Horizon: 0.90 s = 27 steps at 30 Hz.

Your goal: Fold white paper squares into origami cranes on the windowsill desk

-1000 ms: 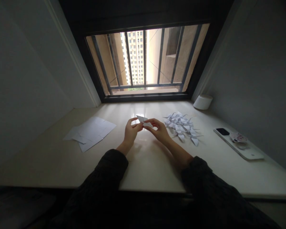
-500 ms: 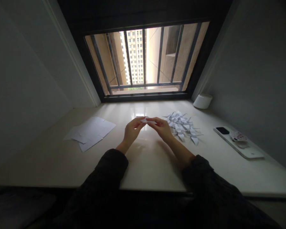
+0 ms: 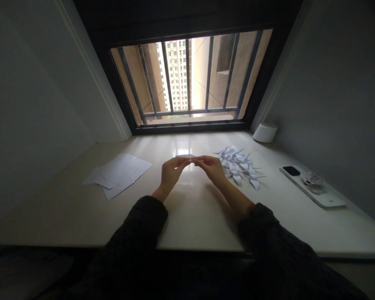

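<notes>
White paper (image 3: 185, 156), folded small, sits between both hands at mid-counter, just above the pale top as far as can be judged; only a thin edge shows beyond the fingertips. Left hand (image 3: 171, 171): fingers bent, thumb and fingertips closed on the paper. Right hand (image 3: 211, 167): same pinch from the other side, its tips meeting the left's, or nearly so (the exact contact is too small to make out). Both wrists emerge from dark sleeves (image 3: 148, 216), forearms angled inward over the counter (image 3: 200, 225).

Just beyond the right hand, a loose heap of folded cranes (image 3: 236, 160), white, wings and thin points jutting every way, some overlapping. Well to the left, flat sheets (image 3: 126, 171) overlap, their edges askew. Far right, a pale phone (image 3: 309, 187) lies back up, dark camera patch at its upper end, a round ornament on it. Near the right wall stands a white pot (image 3: 265, 133). Behind everything, a dark-framed window (image 3: 178, 79) with bars; tall building outside.
</notes>
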Each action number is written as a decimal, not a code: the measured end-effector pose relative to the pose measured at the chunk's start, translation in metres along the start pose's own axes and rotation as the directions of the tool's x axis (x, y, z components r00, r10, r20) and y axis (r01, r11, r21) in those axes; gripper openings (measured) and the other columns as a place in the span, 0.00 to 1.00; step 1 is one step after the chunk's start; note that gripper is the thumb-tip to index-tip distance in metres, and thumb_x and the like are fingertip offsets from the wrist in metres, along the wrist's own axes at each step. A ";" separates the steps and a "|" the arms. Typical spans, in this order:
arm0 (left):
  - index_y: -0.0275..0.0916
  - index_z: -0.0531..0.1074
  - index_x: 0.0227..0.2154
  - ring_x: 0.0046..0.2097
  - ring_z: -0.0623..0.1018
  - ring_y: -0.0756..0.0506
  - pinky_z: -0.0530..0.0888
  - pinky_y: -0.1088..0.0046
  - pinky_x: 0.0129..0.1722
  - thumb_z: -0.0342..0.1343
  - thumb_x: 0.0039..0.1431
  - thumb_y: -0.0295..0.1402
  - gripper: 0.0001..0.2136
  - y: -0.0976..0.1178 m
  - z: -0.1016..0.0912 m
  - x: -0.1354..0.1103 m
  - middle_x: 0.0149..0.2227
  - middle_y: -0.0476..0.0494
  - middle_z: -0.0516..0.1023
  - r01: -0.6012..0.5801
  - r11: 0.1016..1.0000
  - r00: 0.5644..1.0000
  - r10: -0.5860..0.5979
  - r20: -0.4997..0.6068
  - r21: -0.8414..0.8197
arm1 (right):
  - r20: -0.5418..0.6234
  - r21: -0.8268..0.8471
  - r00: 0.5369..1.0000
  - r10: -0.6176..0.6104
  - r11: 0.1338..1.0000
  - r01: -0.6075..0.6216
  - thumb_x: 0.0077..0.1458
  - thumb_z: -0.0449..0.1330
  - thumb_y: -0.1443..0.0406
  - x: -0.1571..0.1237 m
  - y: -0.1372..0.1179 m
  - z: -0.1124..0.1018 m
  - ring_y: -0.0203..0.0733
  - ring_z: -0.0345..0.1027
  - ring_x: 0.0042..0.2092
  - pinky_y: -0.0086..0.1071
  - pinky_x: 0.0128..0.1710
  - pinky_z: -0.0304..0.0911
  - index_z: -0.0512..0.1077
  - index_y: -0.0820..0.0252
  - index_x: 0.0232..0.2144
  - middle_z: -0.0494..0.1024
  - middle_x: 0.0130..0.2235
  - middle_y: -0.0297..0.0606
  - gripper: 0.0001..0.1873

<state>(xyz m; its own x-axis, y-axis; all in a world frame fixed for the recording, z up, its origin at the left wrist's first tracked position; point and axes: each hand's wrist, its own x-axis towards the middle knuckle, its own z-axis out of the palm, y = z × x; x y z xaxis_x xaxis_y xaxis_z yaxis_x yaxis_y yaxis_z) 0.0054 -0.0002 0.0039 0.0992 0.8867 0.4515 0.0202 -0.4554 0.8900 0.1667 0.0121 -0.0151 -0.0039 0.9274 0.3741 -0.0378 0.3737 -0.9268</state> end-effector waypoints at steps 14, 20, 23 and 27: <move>0.41 0.79 0.30 0.35 0.80 0.46 0.77 0.66 0.40 0.63 0.49 0.38 0.08 -0.005 -0.001 0.000 0.32 0.46 0.81 -0.109 0.989 0.982 0.123 -0.146 0.105 | -0.050 -0.084 0.999 0.008 0.996 -0.012 0.40 0.68 0.57 -0.001 -0.002 -0.001 0.46 0.74 0.36 0.38 0.39 0.67 0.80 0.53 0.29 0.82 0.32 0.36 0.11; 0.41 0.79 0.31 0.37 0.80 0.46 0.77 0.65 0.41 0.62 0.50 0.37 0.08 -0.012 -0.001 -0.001 0.33 0.45 0.81 -0.114 0.990 0.978 0.127 -0.166 0.085 | -0.051 -0.058 0.999 -0.008 0.998 0.005 0.40 0.69 0.58 -0.001 -0.003 -0.001 0.45 0.74 0.36 0.39 0.41 0.67 0.80 0.52 0.28 0.82 0.31 0.35 0.10; 0.40 0.79 0.32 0.37 0.80 0.45 0.77 0.65 0.42 0.62 0.50 0.37 0.08 -0.014 0.000 -0.001 0.34 0.45 0.81 -0.116 0.992 0.976 0.124 -0.177 0.055 | -0.044 -0.007 0.999 0.014 1.000 -0.015 0.40 0.69 0.58 -0.002 -0.005 0.001 0.45 0.75 0.36 0.39 0.41 0.67 0.80 0.53 0.29 0.82 0.32 0.36 0.11; 0.39 0.79 0.31 0.37 0.80 0.45 0.77 0.64 0.43 0.63 0.49 0.37 0.08 -0.016 0.000 0.000 0.34 0.44 0.81 -0.114 0.993 0.971 0.116 -0.209 0.022 | -0.059 0.057 0.997 0.058 0.997 -0.054 0.37 0.71 0.59 -0.002 -0.004 0.001 0.46 0.75 0.36 0.40 0.41 0.69 0.80 0.55 0.28 0.82 0.31 0.37 0.12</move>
<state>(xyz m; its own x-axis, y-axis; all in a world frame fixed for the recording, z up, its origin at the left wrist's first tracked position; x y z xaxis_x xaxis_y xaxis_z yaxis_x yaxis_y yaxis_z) 0.0046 0.0070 -0.0100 -0.1096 0.8244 0.5552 0.0307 -0.5555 0.8309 0.1660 0.0090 -0.0120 0.0525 0.9469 0.3173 -0.0946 0.3210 -0.9423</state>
